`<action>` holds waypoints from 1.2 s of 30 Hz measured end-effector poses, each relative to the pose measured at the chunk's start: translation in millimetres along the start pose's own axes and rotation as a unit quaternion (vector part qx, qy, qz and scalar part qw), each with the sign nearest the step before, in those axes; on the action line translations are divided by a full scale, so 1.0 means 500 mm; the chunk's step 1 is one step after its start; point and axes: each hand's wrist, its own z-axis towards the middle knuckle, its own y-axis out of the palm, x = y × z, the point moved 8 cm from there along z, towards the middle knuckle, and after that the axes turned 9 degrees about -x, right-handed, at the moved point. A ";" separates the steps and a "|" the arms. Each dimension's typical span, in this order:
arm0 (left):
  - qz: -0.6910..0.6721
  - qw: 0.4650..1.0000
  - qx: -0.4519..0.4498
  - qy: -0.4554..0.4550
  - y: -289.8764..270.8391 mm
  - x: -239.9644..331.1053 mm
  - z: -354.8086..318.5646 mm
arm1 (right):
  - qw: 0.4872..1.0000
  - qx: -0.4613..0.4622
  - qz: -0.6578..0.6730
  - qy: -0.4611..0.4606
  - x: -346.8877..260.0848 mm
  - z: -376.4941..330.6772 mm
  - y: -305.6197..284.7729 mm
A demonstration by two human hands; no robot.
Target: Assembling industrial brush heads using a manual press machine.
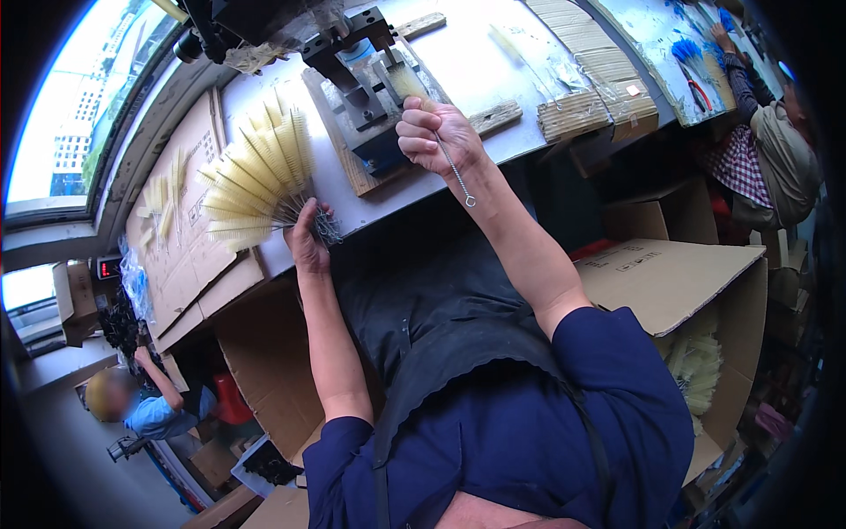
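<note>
My left hand (309,236) is closed round the wire stems of a fanned bunch of bottle brushes (260,172), whose pale yellow bristle heads spread over the table's left part. Looped wire ends (326,231) stick out beside the fingers. In my right hand (438,137) is a single bottle brush (408,84), gripped near its bristles. Its twisted wire stem hangs below the fist and ends in a small loop. The bristle head points up against the dark metal machine (357,101); whether it touches the metal I cannot tell.
Flattened cardboard (181,220) with a few loose brushes lies at the left. Stacked cardboard strips (586,75) lie right of the machine. Beside me at the right, an open carton (679,282) holds more brushes. One person sits at lower left, another works at far right near pliers (701,95).
</note>
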 end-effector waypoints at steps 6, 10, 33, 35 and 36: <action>-0.030 0.999 -0.011 0.006 -0.005 -0.011 0.009 | 0.994 0.066 -0.089 0.003 -0.013 -0.029 0.002; -0.061 0.998 -0.021 -0.003 0.002 -0.008 -0.002 | 0.980 0.064 -0.188 0.016 -0.037 -0.056 -0.003; -0.155 0.984 -0.065 -0.050 -0.021 -0.021 -0.013 | 0.349 0.188 -0.862 -0.314 -0.270 -0.067 0.133; -0.197 0.972 -0.123 -0.044 -0.017 -0.025 -0.006 | 0.471 0.112 -0.839 -0.250 -0.148 -0.072 0.117; -0.195 0.970 -0.135 -0.051 -0.012 -0.022 -0.010 | 0.508 0.086 -0.834 -0.196 -0.081 -0.062 0.101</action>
